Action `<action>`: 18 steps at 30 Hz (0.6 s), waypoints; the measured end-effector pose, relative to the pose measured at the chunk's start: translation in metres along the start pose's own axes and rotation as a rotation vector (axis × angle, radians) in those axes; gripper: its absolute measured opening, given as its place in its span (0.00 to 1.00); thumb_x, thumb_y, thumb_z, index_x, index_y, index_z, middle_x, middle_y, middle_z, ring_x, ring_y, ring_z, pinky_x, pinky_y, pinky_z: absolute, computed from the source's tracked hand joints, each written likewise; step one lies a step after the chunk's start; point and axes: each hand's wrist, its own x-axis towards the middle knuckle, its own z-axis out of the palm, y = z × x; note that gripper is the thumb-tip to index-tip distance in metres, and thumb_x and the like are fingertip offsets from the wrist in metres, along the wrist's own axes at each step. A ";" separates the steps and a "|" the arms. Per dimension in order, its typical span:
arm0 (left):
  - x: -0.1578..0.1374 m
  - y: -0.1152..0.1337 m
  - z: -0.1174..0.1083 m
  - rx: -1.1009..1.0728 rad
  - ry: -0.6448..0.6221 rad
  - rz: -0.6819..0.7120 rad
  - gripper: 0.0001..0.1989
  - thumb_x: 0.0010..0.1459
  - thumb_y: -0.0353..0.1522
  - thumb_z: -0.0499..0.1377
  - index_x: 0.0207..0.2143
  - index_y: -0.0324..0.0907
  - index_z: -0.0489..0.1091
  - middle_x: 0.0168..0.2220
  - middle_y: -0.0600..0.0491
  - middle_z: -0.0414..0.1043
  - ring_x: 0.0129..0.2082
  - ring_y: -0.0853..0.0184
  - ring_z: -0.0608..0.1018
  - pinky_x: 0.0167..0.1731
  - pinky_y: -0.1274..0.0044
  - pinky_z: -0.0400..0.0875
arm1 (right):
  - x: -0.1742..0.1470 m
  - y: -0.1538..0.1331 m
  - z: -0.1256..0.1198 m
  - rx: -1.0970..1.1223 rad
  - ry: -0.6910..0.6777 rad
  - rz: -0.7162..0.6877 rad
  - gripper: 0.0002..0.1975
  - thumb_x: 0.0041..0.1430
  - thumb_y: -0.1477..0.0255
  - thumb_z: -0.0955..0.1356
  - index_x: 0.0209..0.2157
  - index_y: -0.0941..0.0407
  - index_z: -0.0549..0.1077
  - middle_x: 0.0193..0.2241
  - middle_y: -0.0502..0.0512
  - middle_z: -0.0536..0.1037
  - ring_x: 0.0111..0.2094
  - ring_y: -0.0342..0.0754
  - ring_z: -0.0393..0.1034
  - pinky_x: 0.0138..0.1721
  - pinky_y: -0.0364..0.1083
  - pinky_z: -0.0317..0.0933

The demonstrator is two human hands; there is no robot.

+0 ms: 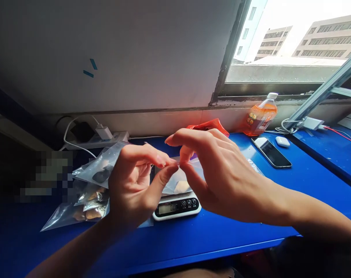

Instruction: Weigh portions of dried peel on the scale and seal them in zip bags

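A clear plastic bag (pixel 170 186) hangs between my hands, above a small white digital scale (pixel 178 217). Inside the bag sits a pale, tan piece (pixel 182 187) whose kind I cannot make out. My left hand (pixel 134 185) pinches the bag's top edge between thumb and index finger. Close beside it, my right hand (pixel 218 177) closes thumb and fingers on the same edge, its index finger raised. The scale's display seems to read zero, though its digits are faint. My hands hide part of the bag and the scale's platform.
Several filled clear bags (pixel 91 200) are piled at left, by a power strip (pixel 117 138) with a charger. Behind my hands shows a red package (pixel 211 125). An orange drink bottle (pixel 262 116), a phone (pixel 272 152) and a white earbud case (pixel 282 141) stand right on the blue table (pixel 221 239).
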 end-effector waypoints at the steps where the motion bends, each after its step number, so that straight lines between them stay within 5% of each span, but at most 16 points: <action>1: -0.001 0.002 -0.001 -0.007 -0.019 0.043 0.14 0.55 0.22 0.65 0.35 0.46 0.63 0.29 0.61 0.72 0.28 0.71 0.78 0.32 0.76 0.76 | -0.001 -0.002 -0.002 0.000 0.024 -0.020 0.22 0.63 0.79 0.64 0.57 0.54 0.58 0.46 0.57 0.75 0.42 0.48 0.71 0.45 0.50 0.64; 10: 0.002 0.016 -0.030 0.063 -0.037 0.131 0.22 0.46 0.14 0.64 0.30 0.44 0.58 0.29 0.61 0.74 0.27 0.72 0.77 0.28 0.78 0.76 | -0.006 0.000 -0.006 -0.050 0.098 -0.070 0.21 0.59 0.83 0.65 0.53 0.55 0.62 0.39 0.51 0.76 0.39 0.49 0.68 0.43 0.52 0.61; 18: -0.014 0.021 -0.051 0.128 0.135 -0.066 0.21 0.45 0.19 0.65 0.21 0.43 0.52 0.28 0.55 0.72 0.27 0.65 0.75 0.21 0.73 0.73 | -0.019 0.009 0.012 0.008 0.154 -0.100 0.19 0.57 0.86 0.64 0.49 0.56 0.64 0.37 0.55 0.76 0.37 0.49 0.67 0.42 0.51 0.62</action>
